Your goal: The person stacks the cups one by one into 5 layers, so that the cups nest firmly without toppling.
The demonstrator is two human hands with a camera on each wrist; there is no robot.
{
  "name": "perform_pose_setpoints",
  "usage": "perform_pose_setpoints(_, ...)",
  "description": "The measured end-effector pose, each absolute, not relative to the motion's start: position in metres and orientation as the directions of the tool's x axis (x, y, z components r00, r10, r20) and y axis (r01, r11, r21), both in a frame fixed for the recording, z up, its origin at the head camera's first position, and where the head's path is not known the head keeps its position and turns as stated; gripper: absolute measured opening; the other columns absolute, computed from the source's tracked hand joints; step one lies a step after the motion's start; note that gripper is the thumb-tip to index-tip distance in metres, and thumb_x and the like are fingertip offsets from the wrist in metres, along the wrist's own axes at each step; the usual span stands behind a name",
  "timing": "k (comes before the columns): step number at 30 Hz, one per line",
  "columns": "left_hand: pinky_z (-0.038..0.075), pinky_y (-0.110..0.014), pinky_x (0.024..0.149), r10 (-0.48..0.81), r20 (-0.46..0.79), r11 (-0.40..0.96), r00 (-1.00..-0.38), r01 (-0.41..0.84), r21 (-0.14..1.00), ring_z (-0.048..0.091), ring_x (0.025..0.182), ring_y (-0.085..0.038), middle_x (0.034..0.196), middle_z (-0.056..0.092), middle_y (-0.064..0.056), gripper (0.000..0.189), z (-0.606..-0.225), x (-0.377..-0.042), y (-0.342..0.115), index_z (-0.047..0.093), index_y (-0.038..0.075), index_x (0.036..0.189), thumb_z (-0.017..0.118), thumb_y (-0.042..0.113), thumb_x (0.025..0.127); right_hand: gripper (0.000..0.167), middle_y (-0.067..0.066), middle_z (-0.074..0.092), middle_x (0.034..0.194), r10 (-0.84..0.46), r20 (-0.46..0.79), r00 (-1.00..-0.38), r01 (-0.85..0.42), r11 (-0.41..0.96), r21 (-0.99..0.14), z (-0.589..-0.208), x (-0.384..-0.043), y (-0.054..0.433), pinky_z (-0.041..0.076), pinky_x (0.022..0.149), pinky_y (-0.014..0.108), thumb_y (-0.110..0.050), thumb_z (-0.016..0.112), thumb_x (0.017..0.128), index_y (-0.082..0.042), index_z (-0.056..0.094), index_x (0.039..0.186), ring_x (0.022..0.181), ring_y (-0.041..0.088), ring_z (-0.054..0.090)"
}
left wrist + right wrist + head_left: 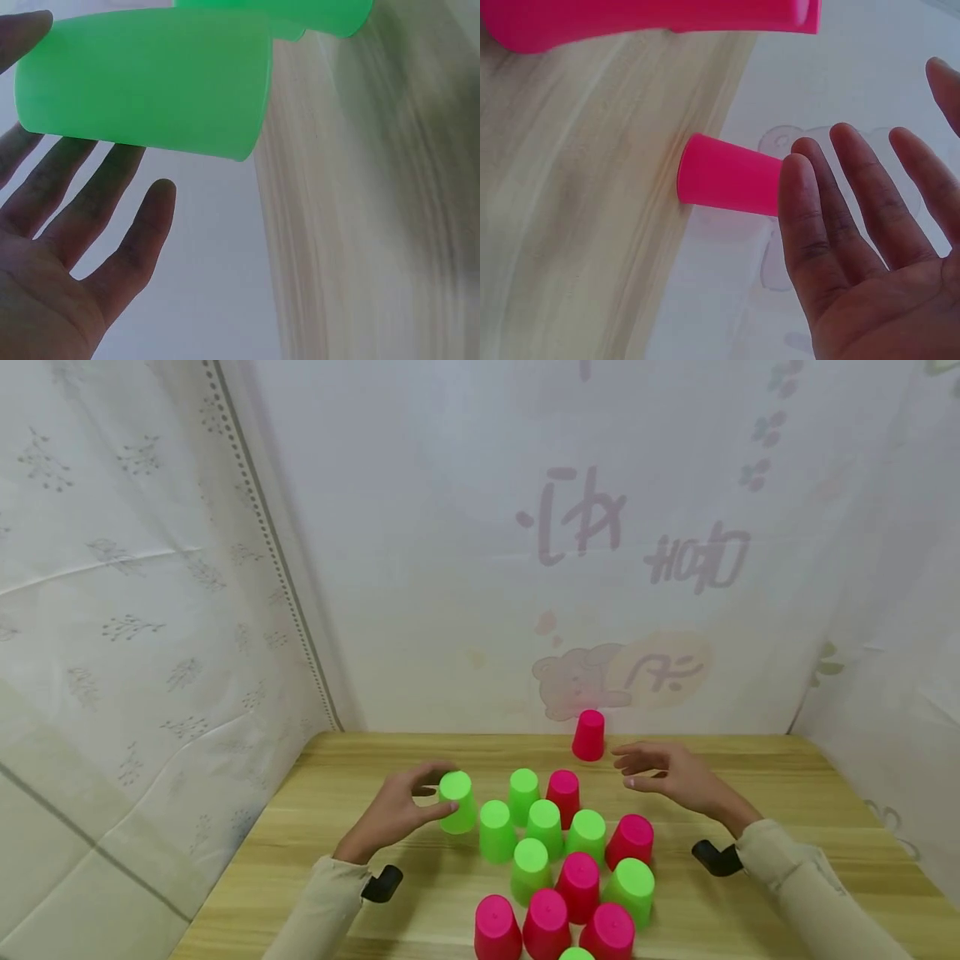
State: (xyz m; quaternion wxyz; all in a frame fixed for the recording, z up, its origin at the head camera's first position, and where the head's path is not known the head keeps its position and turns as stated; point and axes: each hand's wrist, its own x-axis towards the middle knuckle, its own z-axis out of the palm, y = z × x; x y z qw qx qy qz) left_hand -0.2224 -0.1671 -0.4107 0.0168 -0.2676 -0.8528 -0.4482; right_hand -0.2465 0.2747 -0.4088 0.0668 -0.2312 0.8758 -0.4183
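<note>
My left hand [397, 810] grips a green plastic cup [457, 803], mouth down, thumb on its near side and fingers behind. In the left wrist view, the same green cup [146, 79] lies between the thumb and fingers [97, 202], its wide rim to the right. My right hand [678, 777] is held over the table's right half with its fingers extended and nothing in it. Closest to its fingertips is a lone pink cup [588, 735] near the back wall. That pink cup [731, 176] appears partly behind the fingers in the right wrist view.
Several upside-down green cups [497, 832] and pink cups [578, 887] stand close together in the middle and front of the wooden table [300, 852]. One green cup [577, 954] is cut off at the bottom edge. A printed cloth [420, 568] hangs behind the table.
</note>
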Motion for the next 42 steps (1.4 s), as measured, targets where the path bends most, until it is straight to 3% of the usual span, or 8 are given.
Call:
perform_pose_setpoints(6, 0.055, -0.056, 0.096, 0.439, 0.257, 0.460, -0.861, 0.461, 0.759, 0.067, 0.115, -0.033, 0.123, 0.071, -0.010, 0.046, -0.409, -0.239, -0.158, 0.062, 0.013, 0.131, 0.077, 0.023, 0.089, 0.047, 0.010, 0.070, 0.126, -0.458, 0.092, -0.884, -0.350, 0.520, -0.779, -0.416, -0.237, 0.272, 0.056, 0.087, 0.024, -0.030, 0.071, 0.094, -0.014, 0.060, 0.137, 0.111, 0.023, 0.069)
perform_pose_setpoints(15, 0.054, -0.052, 0.100, 0.422, 0.230, 0.422, -0.877, 0.415, 0.806, 0.066, 0.118, -0.033, 0.126, 0.069, -0.009, 0.045, -0.406, -0.258, -0.150, 0.062, 0.014, 0.131, 0.076, 0.024, 0.089, 0.047, 0.014, 0.069, 0.128, -0.486, 0.120, -0.866, -0.383, 0.489, -0.784, -0.426, -0.220, 0.274, 0.057, 0.084, 0.025, -0.024, 0.071, 0.094, -0.011, 0.060, 0.137, 0.108, -0.002, 0.065)
perform_pose_setpoints(24, 0.054, -0.049, 0.102, 0.485, 0.217, 0.389, -0.847, 0.431, 0.814, 0.066, 0.118, -0.031, 0.125, 0.069, -0.008, 0.042, -0.406, -0.284, -0.123, 0.062, 0.014, 0.129, 0.076, 0.020, 0.090, 0.043, 0.019, 0.067, 0.129, -0.471, 0.111, -0.875, -0.376, 0.516, -0.770, -0.434, -0.209, 0.279, 0.056, 0.081, 0.025, -0.027, 0.072, 0.093, -0.013, 0.062, 0.133, 0.108, -0.001, 0.065)
perform_pose_setpoints(32, 0.056, -0.046, 0.100, 0.490, 0.176, 0.436, -0.854, 0.414, 0.799, 0.064, 0.124, -0.034, 0.129, 0.067, -0.010, 0.043, -0.399, -0.304, -0.098, 0.061, 0.012, 0.131, 0.076, 0.017, 0.090, 0.043, 0.022, 0.067, 0.128, -0.469, 0.110, -0.876, -0.367, 0.501, -0.784, -0.438, -0.206, 0.280, 0.055, 0.081, 0.026, -0.025, 0.071, 0.094, -0.010, 0.062, 0.133, 0.112, 0.023, 0.068)
perform_pose_setpoints(42, 0.053, -0.047, 0.103, 0.498, 0.128, 0.432, -0.858, 0.374, 0.821, 0.062, 0.127, -0.036, 0.133, 0.065, -0.011, 0.046, -0.398, -0.328, -0.080, 0.059, 0.012, 0.133, 0.075, 0.020, 0.091, 0.049, 0.023, 0.064, 0.133, -0.474, 0.060, -0.879, -0.318, 0.486, -0.814, -0.441, -0.203, 0.280, 0.055, 0.082, 0.024, -0.022, 0.071, 0.093, -0.002, 0.057, 0.136, 0.112, 0.016, 0.066)
